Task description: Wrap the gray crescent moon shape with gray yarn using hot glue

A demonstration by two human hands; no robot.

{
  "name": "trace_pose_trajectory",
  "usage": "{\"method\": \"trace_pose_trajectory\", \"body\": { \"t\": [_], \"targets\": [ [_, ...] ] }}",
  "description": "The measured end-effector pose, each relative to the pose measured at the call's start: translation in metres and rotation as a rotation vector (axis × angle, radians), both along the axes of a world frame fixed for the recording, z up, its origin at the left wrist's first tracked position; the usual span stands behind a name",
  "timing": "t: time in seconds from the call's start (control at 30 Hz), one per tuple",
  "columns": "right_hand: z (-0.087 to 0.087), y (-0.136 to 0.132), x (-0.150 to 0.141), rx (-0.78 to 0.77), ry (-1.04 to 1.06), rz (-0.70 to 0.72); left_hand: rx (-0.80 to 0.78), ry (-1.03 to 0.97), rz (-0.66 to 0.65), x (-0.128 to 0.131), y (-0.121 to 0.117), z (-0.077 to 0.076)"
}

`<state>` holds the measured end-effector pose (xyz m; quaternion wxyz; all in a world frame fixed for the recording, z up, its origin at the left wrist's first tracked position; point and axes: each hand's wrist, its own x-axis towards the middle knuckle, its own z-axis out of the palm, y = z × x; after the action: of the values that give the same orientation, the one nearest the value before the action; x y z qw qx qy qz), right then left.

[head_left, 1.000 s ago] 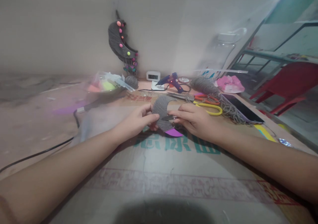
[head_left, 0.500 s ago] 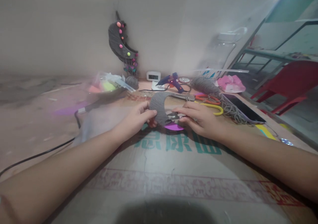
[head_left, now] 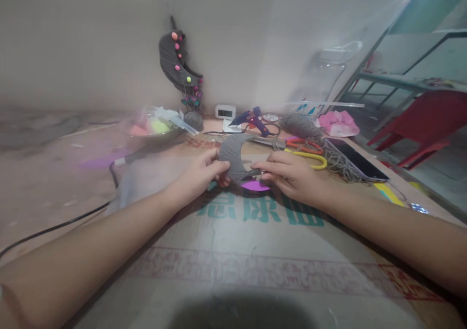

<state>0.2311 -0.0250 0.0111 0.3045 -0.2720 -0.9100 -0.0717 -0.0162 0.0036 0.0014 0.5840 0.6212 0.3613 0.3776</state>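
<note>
My left hand (head_left: 211, 169) grips the left side of a crescent (head_left: 233, 158), thumb on top and fingers underneath. Grey yarn covers most of the crescent, while its lower right end shows bare purple (head_left: 255, 185). At that end, my right hand (head_left: 288, 172) is closed, thumb and fingertips pinched on grey yarn (head_left: 251, 174) beside the purple part. The crescent's far tip is hidden by the right fingers. Beneath both hands is a printed cardboard sheet (head_left: 233, 241).
Behind my hands are scissors (head_left: 306, 147), a glue gun (head_left: 251, 118), a small clock (head_left: 225, 111) and a yarn ball (head_left: 301, 124). A phone (head_left: 355, 158) lies at right on loose yarn. A bowl (head_left: 156, 132) stands left, and a decorated crescent (head_left: 173, 59) hangs on the wall.
My right fingertips have shifted slightly left toward the crescent, and the yarn between them and it looks bunched closer. The left hand keeps its hold in the same place.
</note>
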Motion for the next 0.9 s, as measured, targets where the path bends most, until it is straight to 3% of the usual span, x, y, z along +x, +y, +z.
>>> {"method": "trace_pose_trajectory", "body": {
  "t": [0.2,0.47,0.9],
  "targets": [
    [0.000,-0.009,-0.007,0.058,-0.087,-0.048,0.026,0.047,0.002,0.002,-0.001,0.002],
    [-0.005,-0.007,-0.010,-0.007,-0.106,-0.123,0.028,0.035,-0.016,0.001,0.001,0.001],
    [-0.004,-0.007,-0.014,0.037,-0.089,-0.090,0.013,0.025,-0.080,0.001,-0.001,0.003]
  ]
}}
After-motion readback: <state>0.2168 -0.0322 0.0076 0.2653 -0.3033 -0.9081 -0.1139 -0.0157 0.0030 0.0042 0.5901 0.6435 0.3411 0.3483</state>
